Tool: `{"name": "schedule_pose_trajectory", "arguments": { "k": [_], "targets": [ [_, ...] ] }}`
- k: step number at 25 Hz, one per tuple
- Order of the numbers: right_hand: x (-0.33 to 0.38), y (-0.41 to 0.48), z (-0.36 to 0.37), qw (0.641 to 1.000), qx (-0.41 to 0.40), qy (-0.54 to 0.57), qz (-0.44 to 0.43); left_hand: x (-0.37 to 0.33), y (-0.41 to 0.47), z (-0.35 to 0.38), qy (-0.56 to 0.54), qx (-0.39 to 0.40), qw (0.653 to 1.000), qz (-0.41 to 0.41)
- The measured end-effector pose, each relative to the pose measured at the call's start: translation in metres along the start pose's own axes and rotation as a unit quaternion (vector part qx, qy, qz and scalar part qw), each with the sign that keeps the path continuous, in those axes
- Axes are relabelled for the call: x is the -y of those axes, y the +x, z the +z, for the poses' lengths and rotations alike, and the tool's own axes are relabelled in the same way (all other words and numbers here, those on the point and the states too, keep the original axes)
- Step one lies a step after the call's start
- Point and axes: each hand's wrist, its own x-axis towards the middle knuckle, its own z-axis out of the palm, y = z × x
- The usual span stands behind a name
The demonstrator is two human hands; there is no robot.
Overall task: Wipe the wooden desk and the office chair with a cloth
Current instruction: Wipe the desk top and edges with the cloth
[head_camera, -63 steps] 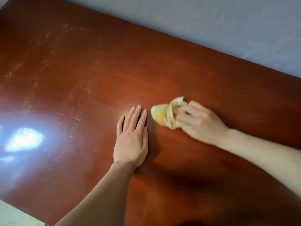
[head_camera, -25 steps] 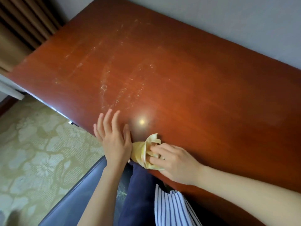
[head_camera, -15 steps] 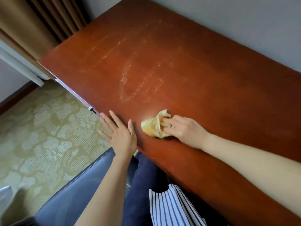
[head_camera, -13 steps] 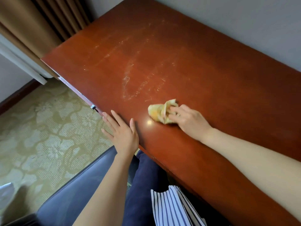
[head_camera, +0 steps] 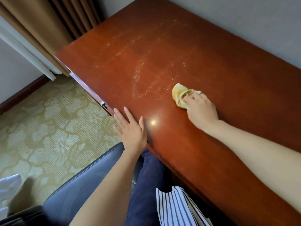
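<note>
Our right grip [head_camera: 201,111] curls its fingers round a crumpled yellow cloth [head_camera: 179,95] and presses it down on the glossy reddish-brown wooden counter [head_camera: 236,75], a little way in from the front edge. Our left grip [head_camera: 132,130] lies spread, fingers straight and apart, palm down on the counter's front edge and holding nothing; we judge that it braces us.

Just left of the cloth, a patch of pale streaks and scratch-like smears [head_camera: 140,85] runs across the wood towards the far left corner. Below the counter's edge the dark blue-grey padded office chair [head_camera: 76,191] shows beside our legs. Past it lie the patterned beige carpet [head_camera: 48,124] and the brown pleated curtain [head_camera: 48,22].

We take the step in hand to be the wiping of the counter, with the chair not yet begun. The next move calls for carrying the cloth leftwards over the streaked patch under steady downward pressure. It should go in overlapping passes out to the left end, with the bunch gathered under the fingers so it does not slip free.
</note>
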Motion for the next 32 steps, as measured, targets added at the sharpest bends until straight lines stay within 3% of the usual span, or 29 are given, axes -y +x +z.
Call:
{"name": "schedule_pose_trajectory", "arguments": {
  "k": [3, 5, 7, 9, 14, 19, 21, 24, 27, 29, 32],
  "targets": [
    [0.018, -0.026, 0.0, 0.993, 0.042, 0.009, -0.113, 0.0, 0.0, -0.002, 0.003, 0.007, 1.0, 0.007],
    [0.021, -0.033, -0.006, 0.977, 0.123, 0.038, -0.17, 0.002, 0.0, -0.005, 0.026, 0.014, 0.999, 0.018],
    [0.018, -0.031, -0.025, 0.956, 0.212, 0.065, -0.194, 0.005, 0.002, -0.01, 0.064, 0.016, 0.997, 0.04],
    [0.012, -0.028, -0.049, 0.946, 0.235, 0.087, -0.203, 0.004, 0.002, -0.018, 0.062, 0.014, 0.996, 0.06],
    [-0.004, -0.008, -0.111, 0.956, 0.2, 0.102, -0.187, -0.03, 0.002, -0.041, -0.078, -0.019, 0.977, 0.197],
    [-0.016, -0.002, -0.152, 0.981, -0.032, 0.097, -0.164, -0.08, 0.003, -0.055, -0.169, -0.034, 0.942, 0.287],
    [-0.011, 0.0, -0.142, 0.986, -0.049, 0.04, -0.155, -0.091, 0.009, -0.057, -0.165, -0.036, 0.939, 0.3],
    [0.007, 0.002, -0.102, 0.982, 0.052, 0.009, -0.181, -0.096, 0.029, -0.058, -0.146, -0.029, 0.941, 0.304],
    [0.015, 0.01, -0.077, 0.955, 0.206, 0.075, -0.198, -0.095, 0.059, -0.063, -0.124, -0.012, 0.939, 0.322],
    [0.007, 0.027, -0.071, 0.958, 0.222, 0.094, -0.157, -0.097, 0.086, -0.067, -0.112, 0.009, 0.934, 0.339],
    [-0.007, 0.04, -0.056, 0.967, 0.221, -0.009, -0.129, -0.106, 0.122, -0.074, -0.099, 0.029, 0.928, 0.359]
  ]
}}
